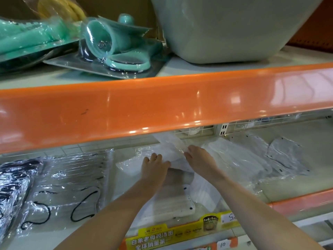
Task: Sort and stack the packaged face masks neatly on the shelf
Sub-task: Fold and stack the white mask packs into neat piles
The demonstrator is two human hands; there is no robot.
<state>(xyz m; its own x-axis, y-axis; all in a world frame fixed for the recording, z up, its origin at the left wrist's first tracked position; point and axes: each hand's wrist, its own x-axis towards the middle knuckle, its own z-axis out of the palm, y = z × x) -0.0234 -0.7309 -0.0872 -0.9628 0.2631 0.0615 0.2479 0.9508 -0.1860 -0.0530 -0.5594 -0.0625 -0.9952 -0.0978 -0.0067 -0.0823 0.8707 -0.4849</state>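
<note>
The white mask pack (pixel 173 202) at the front of the shelf (pixel 281 188) is lying with its long side running away from the person, right under both arms. Farther in, the left hand (pixel 155 167) is pressing flat with loose fingers on the middle pile. Just beside it, the right hand (pixel 200 159) is pinching a clear mask pack (pixel 171 147) that is tilting up toward the back.

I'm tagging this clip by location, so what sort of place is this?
Most likely a retail shop aisle. The glossy orange shelf edge fronts tiered shelving, handwritten white price tags and a yellow printed noodle advert strip sit on the lower rail, and clear-plastic packaged white face masks lie stocked there.
</note>
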